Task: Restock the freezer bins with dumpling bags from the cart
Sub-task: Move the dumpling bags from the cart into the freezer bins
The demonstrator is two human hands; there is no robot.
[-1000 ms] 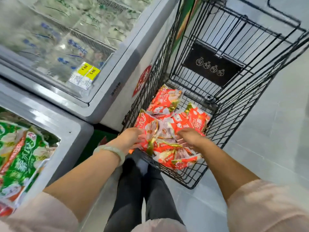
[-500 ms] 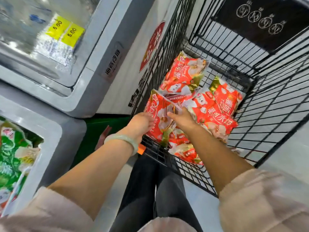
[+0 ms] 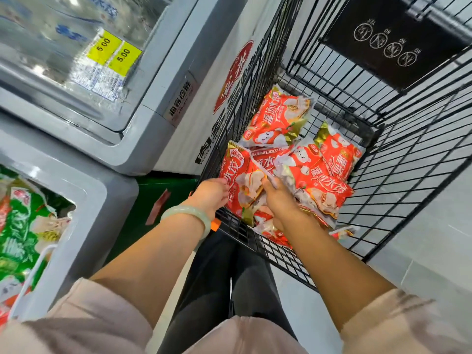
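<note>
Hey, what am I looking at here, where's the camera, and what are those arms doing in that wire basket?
There is no machine here. A person wears one camera on the head, and it looks down at their own arms. The left hand, with a pale bracelet on its wrist, and the right hand each grip an edge of a red bag inside a black wire cart. More red bags lie piled around it on the cart's floor. At the left, a freezer holds green bags. Beyond it, a second freezer has yellow price tags on its glass lid.
</note>
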